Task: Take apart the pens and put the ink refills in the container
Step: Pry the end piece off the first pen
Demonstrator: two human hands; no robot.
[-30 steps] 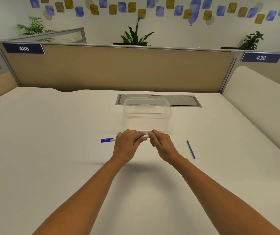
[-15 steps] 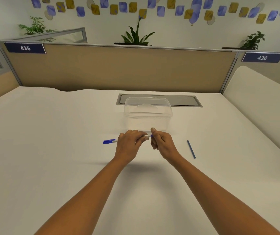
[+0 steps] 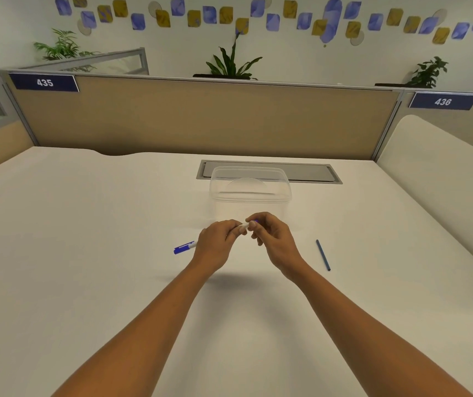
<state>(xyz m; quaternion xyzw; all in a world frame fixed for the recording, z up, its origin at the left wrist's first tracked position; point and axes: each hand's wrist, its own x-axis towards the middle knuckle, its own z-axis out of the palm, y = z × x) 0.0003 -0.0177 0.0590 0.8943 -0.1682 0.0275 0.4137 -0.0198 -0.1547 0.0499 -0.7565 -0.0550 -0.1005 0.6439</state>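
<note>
A white pen with a blue cap (image 3: 184, 248) is held level above the white desk (image 3: 86, 253). My left hand (image 3: 218, 243) wraps its barrel, and the capped end sticks out to the left. My right hand (image 3: 272, 239) pinches the pen's other end, where a small blue piece shows between the fingertips. A clear plastic container (image 3: 250, 186) stands just beyond my hands, with nothing visible inside. A thin blue ink refill (image 3: 323, 255) lies loose on the desk to the right of my right hand.
A grey cable hatch (image 3: 309, 173) is set into the desk behind the container. Beige partition panels (image 3: 201, 118) close off the back and right side. Potted plants stand behind the partitions.
Both hands have stayed on the pen and lifted slightly. The right fingertips have shifted around the pen's end, and the capped end now tilts down to the left.
</note>
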